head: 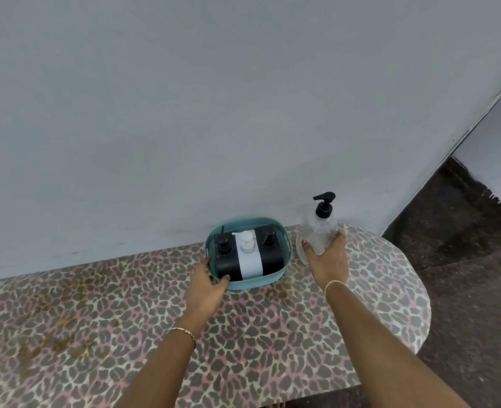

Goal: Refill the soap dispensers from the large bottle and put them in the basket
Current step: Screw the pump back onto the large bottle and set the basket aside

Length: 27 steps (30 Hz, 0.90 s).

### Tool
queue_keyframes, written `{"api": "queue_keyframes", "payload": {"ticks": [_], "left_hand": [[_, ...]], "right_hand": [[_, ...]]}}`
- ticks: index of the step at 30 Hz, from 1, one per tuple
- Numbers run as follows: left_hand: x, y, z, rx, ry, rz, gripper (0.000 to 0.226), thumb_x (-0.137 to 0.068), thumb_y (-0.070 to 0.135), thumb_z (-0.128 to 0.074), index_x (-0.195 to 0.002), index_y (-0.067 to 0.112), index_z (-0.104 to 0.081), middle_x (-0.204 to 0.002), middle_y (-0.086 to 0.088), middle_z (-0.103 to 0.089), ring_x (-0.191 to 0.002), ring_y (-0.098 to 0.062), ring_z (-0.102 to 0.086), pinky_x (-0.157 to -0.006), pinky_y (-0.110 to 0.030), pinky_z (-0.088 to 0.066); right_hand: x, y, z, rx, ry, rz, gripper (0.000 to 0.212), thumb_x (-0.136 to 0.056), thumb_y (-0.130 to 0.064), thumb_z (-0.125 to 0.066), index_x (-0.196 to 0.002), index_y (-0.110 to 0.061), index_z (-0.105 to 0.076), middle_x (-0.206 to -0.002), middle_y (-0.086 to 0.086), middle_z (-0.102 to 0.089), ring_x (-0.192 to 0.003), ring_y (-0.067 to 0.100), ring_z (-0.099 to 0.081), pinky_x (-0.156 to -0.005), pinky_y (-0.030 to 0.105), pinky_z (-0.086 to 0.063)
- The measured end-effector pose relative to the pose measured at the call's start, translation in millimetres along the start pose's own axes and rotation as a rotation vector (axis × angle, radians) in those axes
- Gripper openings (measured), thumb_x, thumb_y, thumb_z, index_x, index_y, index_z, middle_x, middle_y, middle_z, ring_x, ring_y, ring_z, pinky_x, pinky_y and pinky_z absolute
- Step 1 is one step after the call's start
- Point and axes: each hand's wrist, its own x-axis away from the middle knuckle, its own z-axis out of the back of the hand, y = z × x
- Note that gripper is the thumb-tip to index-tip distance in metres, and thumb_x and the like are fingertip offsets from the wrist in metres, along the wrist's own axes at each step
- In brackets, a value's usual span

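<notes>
Teal plastic basket (284,254) sits on the leopard-print table (125,334) against the wall, holding three dispensers: two black (227,265) (271,254), one white (248,259) between them. Left hand (206,285) clasps its near rim. Just right of it, right hand (328,260) grips one clear large bottle (317,231).
</notes>
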Motion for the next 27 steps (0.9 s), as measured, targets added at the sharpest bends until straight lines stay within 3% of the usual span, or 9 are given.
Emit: {"api": "queue_keyframes", "payload": {"ticks": [5,8,12,15,18,21,23,27], "left_hand": [[2.6,4.2,2.8,-0.015,-0.002,0.003,0.069,-0.083,0.021,-0.071,-0.143,0.016,-0.038,-0.135,-0.006,-0.053,-0.11,-0.023,-0.06,-0.096,-0.042,-0.05],[3.2,8.2,5.8,-0.042,0.051,-0.037,0.07,-0.081,0.019,-0.072,-0.142,0.011,-0.039,-0.136,-0.008,-0.051,-0.123,-0.025,-0.05,-0.101,-0.035,-0.042],[-4.9,19.1,16.1,-0.077,0.075,-0.125,0.066,-0.077,0.016,-0.076,-0.136,0.011,-0.046,-0.132,-0.008,-0.053,-0.123,-0.023,-0.049,-0.097,-0.027,-0.038],[-11.6,28.1,27.5,-0.162,0.071,-0.221,0.071,-0.074,0.018,-0.08,-0.136,0.011,-0.046,-0.135,-0.008,-0.051,-0.126,-0.024,-0.046,-0.102,-0.027,-0.032],[-22.2,33.4,36.0,-0.262,-0.018,-0.282,0.082,-0.068,0.022,-0.085,-0.138,0.01,-0.043,-0.138,-0.009,-0.049,-0.129,-0.025,-0.044,-0.106,-0.032,-0.031],[-39.0,29.6,39.4,-0.391,-0.123,-0.313,0.098,-0.062,0.04,-0.086,-0.144,0.017,-0.038,-0.15,-0.003,-0.04,-0.138,-0.024,-0.037,-0.114,-0.041,-0.03],[-47.6,26.6,38.9,-0.4,-0.155,-0.306,0.097,-0.061,0.048,-0.085,-0.143,0.023,-0.04,-0.153,-0.001,-0.036,-0.141,-0.023,-0.033,-0.115,-0.044,-0.029],[-60.7,24.1,36.7,-0.326,-0.122,-0.359,0.089,-0.055,0.069,-0.075,-0.131,0.029,-0.053,-0.137,0.008,-0.055,-0.128,-0.019,-0.048,-0.104,-0.046,-0.043]], "right_hand": [[9.8,1.0,0.2,-0.032,0.012,-0.101,0.079,-0.077,-0.046,-0.073,-0.136,-0.014,-0.031,-0.13,0.003,-0.05,-0.115,0.028,-0.053,-0.09,0.043,-0.047],[35.1,-1.5,-3.6,-0.063,0.123,-0.137,0.069,-0.079,-0.043,-0.071,-0.129,-0.012,-0.034,-0.121,0.003,-0.046,-0.108,0.026,-0.051,-0.085,0.039,-0.045],[77.1,-7.3,-18.7,-0.028,0.101,0.059,0.051,-0.082,-0.035,-0.069,-0.118,-0.014,-0.039,-0.107,0.0,-0.044,-0.094,0.016,-0.046,-0.084,0.034,-0.044],[85.8,-13.8,-33.4,0.092,0.007,0.325,0.05,-0.081,-0.035,-0.072,-0.115,-0.013,-0.045,-0.109,-0.001,-0.047,-0.101,0.015,-0.046,-0.092,0.032,-0.042],[74.3,-25.8,-42.1,0.187,-0.062,0.451,0.067,-0.073,-0.036,-0.078,-0.127,-0.015,-0.044,-0.126,0.001,-0.048,-0.12,0.019,-0.043,-0.103,0.037,-0.039],[57.0,-36.4,-45.3,0.289,-0.114,0.516,0.093,-0.065,-0.04,-0.082,-0.141,-0.018,-0.032,-0.141,0.004,-0.037,-0.132,0.024,-0.033,-0.112,0.04,-0.031],[46.7,-38.9,-47.4,0.348,-0.152,0.572,0.106,-0.06,-0.04,-0.085,-0.144,-0.021,-0.023,-0.144,0.006,-0.03,-0.134,0.027,-0.029,-0.112,0.041,-0.029],[37.9,-35.7,-53.7,0.392,-0.22,0.587,0.115,-0.053,-0.042,-0.088,-0.144,-0.024,-0.02,-0.145,0.005,-0.024,-0.133,0.028,-0.028,-0.112,0.042,-0.031]]}}
